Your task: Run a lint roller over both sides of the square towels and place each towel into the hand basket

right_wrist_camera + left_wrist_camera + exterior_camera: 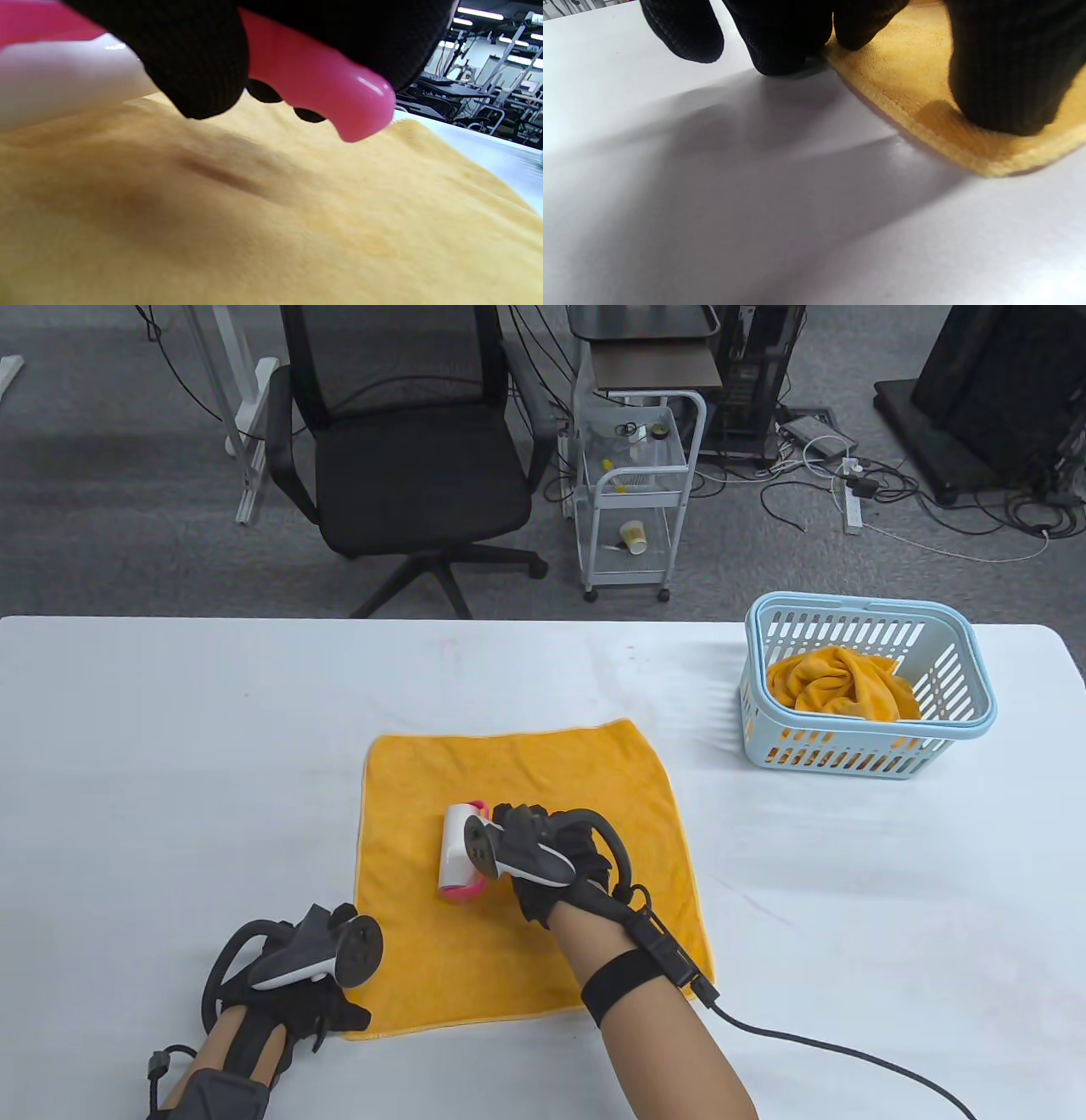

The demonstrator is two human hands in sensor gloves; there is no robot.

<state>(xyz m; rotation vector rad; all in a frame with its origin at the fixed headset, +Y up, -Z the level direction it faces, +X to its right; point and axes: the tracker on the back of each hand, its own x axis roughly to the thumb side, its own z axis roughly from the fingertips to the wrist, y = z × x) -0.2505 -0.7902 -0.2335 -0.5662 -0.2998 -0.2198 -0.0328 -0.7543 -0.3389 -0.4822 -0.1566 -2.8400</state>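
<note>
An orange square towel [526, 780] lies flat in the middle of the white table. My right hand [543, 857] grips the pink handle [314, 76] of a lint roller [460, 848], whose white roll rests on the towel's centre. My left hand [314, 1001] presses down on the towel's near left corner [967, 144], fingertips [1005, 84] on the cloth and on the table beside it. A light blue hand basket [865, 687] stands at the right rear of the table with another orange towel [840, 683] crumpled inside.
Beyond the table's far edge stand a black office chair [407, 449] and a white wire trolley [636, 483]. A cable [848, 1052] trails from my right wrist across the table's near right.
</note>
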